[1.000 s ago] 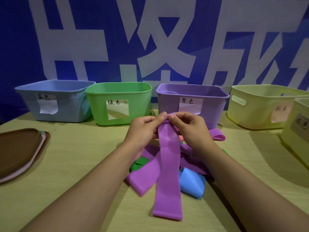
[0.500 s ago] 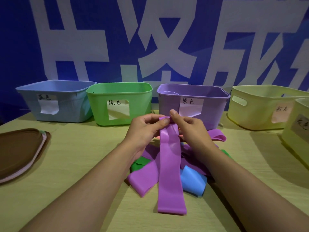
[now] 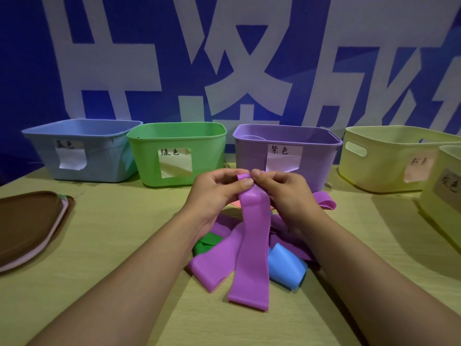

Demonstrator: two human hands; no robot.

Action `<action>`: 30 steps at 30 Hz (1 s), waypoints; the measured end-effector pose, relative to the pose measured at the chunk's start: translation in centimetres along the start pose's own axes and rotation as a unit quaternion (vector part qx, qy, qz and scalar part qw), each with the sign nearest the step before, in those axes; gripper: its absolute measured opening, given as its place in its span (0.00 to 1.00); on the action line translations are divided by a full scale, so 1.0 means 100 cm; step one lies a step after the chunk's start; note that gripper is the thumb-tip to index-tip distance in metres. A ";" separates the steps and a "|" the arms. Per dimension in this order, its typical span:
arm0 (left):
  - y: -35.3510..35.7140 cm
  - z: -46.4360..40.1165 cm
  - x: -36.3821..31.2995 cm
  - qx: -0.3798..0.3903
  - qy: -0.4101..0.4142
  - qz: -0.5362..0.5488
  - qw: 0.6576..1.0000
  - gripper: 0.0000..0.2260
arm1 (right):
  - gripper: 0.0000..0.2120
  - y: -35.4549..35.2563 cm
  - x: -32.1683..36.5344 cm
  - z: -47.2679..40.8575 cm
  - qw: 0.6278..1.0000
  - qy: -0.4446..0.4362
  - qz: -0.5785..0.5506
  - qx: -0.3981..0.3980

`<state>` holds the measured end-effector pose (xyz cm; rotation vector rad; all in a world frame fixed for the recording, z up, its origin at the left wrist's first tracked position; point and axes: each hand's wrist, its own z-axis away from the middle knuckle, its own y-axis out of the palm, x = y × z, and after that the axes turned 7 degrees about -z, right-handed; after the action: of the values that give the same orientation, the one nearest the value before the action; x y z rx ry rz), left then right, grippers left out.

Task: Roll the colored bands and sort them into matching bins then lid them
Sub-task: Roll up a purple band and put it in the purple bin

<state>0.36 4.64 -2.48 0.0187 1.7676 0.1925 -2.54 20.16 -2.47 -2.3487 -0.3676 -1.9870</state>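
With our left hand (image 3: 219, 189) and right hand (image 3: 282, 188) pinching the top end of the purple band (image 3: 254, 245) just before the purple bin (image 3: 287, 156), we judge the starting roll may spring open if either pinch slackens.

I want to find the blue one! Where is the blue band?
In the head view, the blue band lies on the table at the right edge of the band pile, just right of the long purple band and under the right forearm.
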 end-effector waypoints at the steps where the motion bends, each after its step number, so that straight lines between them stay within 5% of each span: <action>1: 0.000 0.001 0.000 0.002 -0.008 0.007 1.000 0.09 | 0.12 0.000 -0.001 -0.001 1.000 0.003 -0.010 0.005; 7: 0.002 0.004 -0.005 0.043 -0.053 0.030 0.997 0.15 | 0.09 0.001 0.001 0.000 0.997 0.010 -0.062 0.033; 13: -0.001 0.000 0.001 -0.006 -0.050 -0.018 0.999 0.15 | 0.05 0.003 -0.001 -0.001 0.997 0.008 -0.070 0.040; 18: -0.001 0.000 -0.001 -0.022 -0.035 -0.016 0.999 0.08 | 0.13 0.004 -0.002 -0.001 0.995 0.027 -0.092 0.040; 25: -0.002 -0.001 -0.003 -0.026 -0.016 -0.017 0.999 0.05 | 0.37 0.000 -0.002 -0.002 0.997 0.075 -0.003 -0.001; 30: -0.001 0.001 -0.001 -0.015 -0.001 -0.028 1.000 0.05 | 0.33 -0.001 -0.003 -0.002 0.997 0.067 0.028 -0.031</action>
<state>0.49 4.58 -2.37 -0.0509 1.7602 0.1778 -2.84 20.17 -2.70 -2.2165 -0.2344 -2.1448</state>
